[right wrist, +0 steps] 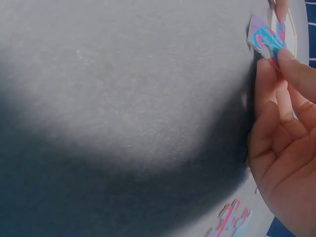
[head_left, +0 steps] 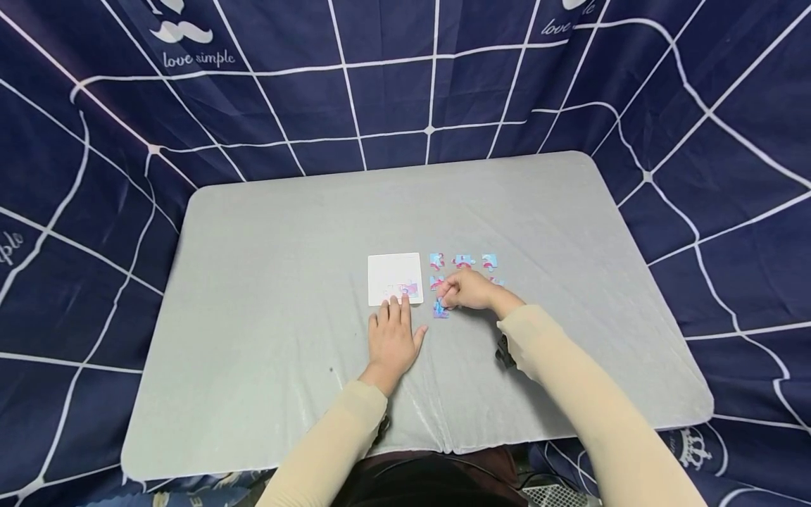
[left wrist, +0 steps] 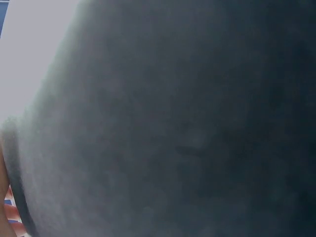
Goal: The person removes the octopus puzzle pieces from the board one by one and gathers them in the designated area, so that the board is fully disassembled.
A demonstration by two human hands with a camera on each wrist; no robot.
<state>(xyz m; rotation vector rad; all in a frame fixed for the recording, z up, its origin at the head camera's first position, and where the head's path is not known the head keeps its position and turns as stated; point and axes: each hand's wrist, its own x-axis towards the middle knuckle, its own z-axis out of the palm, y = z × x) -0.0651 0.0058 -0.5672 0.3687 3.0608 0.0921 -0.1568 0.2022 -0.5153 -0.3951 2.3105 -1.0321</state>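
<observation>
My right hand (head_left: 470, 290) pinches a blue, pink and purple jigsaw piece (head_left: 440, 308) between thumb and finger, just right of a white square puzzle board (head_left: 393, 271). The right wrist view shows the same jigsaw piece (right wrist: 264, 38) tilted in the fingertips. With its fingers stretched out, my left hand (head_left: 391, 345) rests at the board's near edge. A pinkish-purple piece (head_left: 410, 289) lies in the board's near right corner, beside the left fingertips. The left wrist view is mostly dark and blurred; only slivers of fingers (left wrist: 12, 212) appear at its lower left.
Right of the board lie several loose jigsaw pieces, among them a far-row piece (head_left: 464, 261) and one at the right (head_left: 490, 262); my right hand partly covers others. A grey cloth covers the table (head_left: 266, 296), with dark blue gridded curtains (head_left: 393, 98) around it.
</observation>
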